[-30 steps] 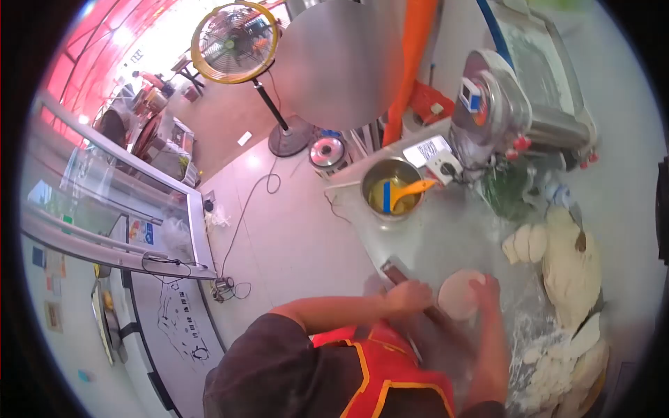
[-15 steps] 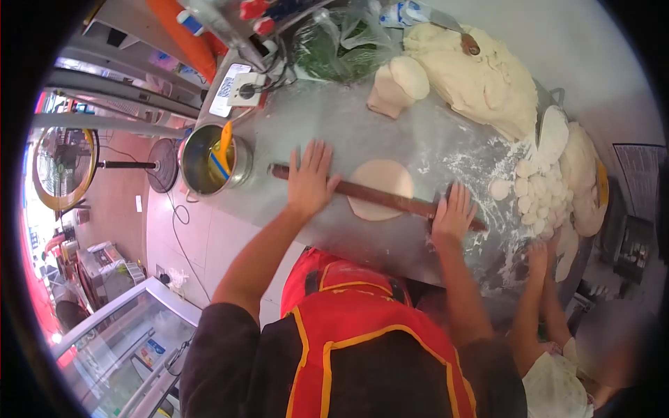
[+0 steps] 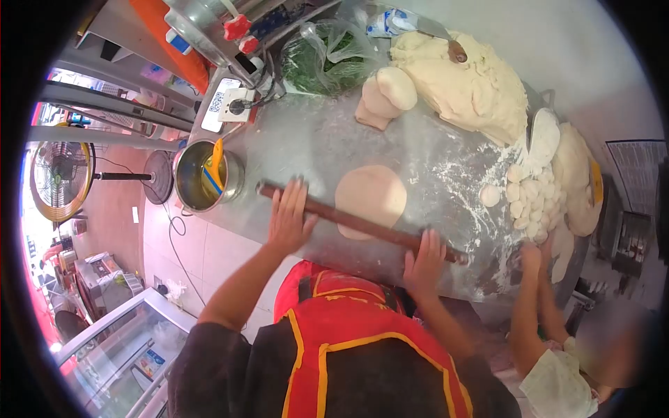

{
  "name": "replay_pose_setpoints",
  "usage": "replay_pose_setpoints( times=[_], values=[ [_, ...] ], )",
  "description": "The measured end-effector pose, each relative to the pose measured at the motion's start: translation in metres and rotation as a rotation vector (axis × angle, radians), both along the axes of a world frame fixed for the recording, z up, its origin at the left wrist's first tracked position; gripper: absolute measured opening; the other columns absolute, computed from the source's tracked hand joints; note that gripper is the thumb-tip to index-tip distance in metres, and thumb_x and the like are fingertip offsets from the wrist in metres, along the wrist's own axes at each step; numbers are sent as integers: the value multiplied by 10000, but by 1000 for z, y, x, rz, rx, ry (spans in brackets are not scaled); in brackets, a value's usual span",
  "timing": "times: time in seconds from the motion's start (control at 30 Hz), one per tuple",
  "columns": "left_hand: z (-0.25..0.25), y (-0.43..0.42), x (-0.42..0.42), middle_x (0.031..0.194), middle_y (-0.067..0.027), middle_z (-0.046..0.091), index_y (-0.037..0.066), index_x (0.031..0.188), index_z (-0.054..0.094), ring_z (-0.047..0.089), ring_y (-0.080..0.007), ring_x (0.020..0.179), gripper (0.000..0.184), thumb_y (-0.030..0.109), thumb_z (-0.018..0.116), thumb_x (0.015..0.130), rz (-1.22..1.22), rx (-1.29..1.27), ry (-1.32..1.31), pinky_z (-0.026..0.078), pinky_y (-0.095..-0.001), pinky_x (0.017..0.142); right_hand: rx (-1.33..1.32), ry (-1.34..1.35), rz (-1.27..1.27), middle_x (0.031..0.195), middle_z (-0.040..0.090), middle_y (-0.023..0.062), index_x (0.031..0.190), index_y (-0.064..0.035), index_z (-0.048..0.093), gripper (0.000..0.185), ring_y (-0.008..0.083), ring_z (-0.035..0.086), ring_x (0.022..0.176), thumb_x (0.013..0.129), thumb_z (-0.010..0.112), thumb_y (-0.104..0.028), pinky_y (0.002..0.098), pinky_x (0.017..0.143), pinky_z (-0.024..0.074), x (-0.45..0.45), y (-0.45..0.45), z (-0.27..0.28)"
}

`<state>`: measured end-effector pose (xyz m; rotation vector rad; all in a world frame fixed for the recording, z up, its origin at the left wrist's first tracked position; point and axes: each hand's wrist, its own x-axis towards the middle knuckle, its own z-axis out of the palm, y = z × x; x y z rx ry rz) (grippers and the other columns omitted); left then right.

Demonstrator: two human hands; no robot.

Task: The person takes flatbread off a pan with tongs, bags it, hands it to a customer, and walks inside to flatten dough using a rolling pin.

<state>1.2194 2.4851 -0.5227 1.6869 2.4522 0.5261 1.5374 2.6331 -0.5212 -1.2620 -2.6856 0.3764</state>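
A long dark wooden rolling pin (image 3: 348, 221) lies slantwise over the lower part of a flat round dough sheet (image 3: 380, 196). My left hand (image 3: 289, 219) rests flat on the pin's left portion, fingers stretched out. Toward its right end, my right hand (image 3: 425, 265) lies on the pin, fingers extended. The dough shows mostly above the pin, between my two hands. Both palms hide parts of the pin.
A pot (image 3: 202, 177) with a yellow brush stands left. At the back are bagged greens (image 3: 327, 59), stacked dough (image 3: 383, 97) and a large dough mass (image 3: 467, 83). Several small dough pieces (image 3: 533, 202) lie right, near a co-worker's hands (image 3: 535, 261).
Both hands and the rolling pin have moved toward my body, uncovering more of the dough sheet above the pin. The view has shifted slightly.
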Motion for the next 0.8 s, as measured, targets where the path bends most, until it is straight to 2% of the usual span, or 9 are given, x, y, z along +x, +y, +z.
replay_pose_setpoints(
  times=[0.1, 0.13, 0.2, 0.33, 0.4, 0.5, 0.57, 0.67, 0.8],
  values=[
    [2, 13, -5, 1452, -208, 411, -31, 1406, 388, 309, -348, 1402, 716, 335, 635, 842, 25, -115, -1, 193, -545, 1127, 36, -10, -11, 1508, 333, 189, 1451, 1, 326, 598, 331, 285, 1414, 950, 482, -287, 567, 1138, 170, 0, -5, -1],
    [-11, 32, -19, 1449, -203, 418, -36, 1399, 395, 294, -336, 1409, 676, 331, 604, 870, -7, 13, 53, 182, -540, 1132, 83, -21, -28, 1508, 335, 182, 1452, -4, 327, 593, 328, 283, 1416, 955, 477, -290, 570, 1139, 165, -19, 24, -5],
    [-3, 88, -44, 1462, -199, 404, -36, 1407, 385, 285, -316, 1415, 657, 369, 542, 913, 0, -85, 142, 162, -527, 1146, 122, -60, -66, 1512, 336, 170, 1456, -14, 328, 580, 322, 280, 1419, 967, 463, -296, 569, 1142, 158, -53, 80, -5],
    [-7, 166, -82, 1490, -170, 377, -4, 1436, 362, 285, -306, 1417, 672, 438, 472, 942, 13, 88, 295, 144, -520, 1158, 233, -26, -156, 1513, 335, 173, 1458, -13, 325, 568, 330, 273, 1419, 979, 441, -296, 568, 1145, 155, -94, 154, -5],
    [-11, 155, -77, 1496, -156, 374, 10, 1443, 358, 288, -306, 1415, 676, 445, 474, 939, 5, 66, 263, 140, -520, 1159, 194, -17, -105, 1517, 325, 177, 1464, -13, 310, 582, 339, 275, 1417, 980, 438, -309, 562, 1148, 153, -81, 134, -7],
    [-12, 64, -47, 1491, -155, 379, 27, 1439, 370, 308, -316, 1402, 674, 426, 521, 918, -49, -92, 87, 145, -521, 1160, 73, -78, -18, 1509, 333, 186, 1465, -8, 300, 592, 357, 295, 1402, 979, 450, -311, 547, 1152, 152, -41, 54, -3],
    [-4, 20, -30, 1373, -160, 470, 40, 1347, 450, 382, -321, 1330, 579, 279, 608, 844, -70, -22, 19, 206, -516, 1129, -53, 39, 45, 1484, 363, 205, 1454, 4, 313, 611, 360, 344, 1365, 956, 509, -290, 525, 1140, 183, -16, 5, 1],
    [0, -4, -30, 1130, -140, 571, 60, 1148, 552, 508, -320, 1137, 411, 159, 640, 759, -167, 4, 6, 345, -483, 1012, -175, 127, 1, 1393, 461, 232, 1424, 8, 360, 630, 344, 450, 1281, 913, 594, -276, 484, 1075, 309, -45, 38, -6],
    [12, 1, -23, 847, -96, 562, 77, 908, 565, 564, -304, 862, 231, 91, 638, 689, -213, 39, -35, 439, -443, 793, -830, 298, -304, 1101, 629, 233, 1189, 34, 564, 599, 320, 621, 1027, 755, 747, -336, 381, 842, 495, -152, 114, -6]
  ],
)
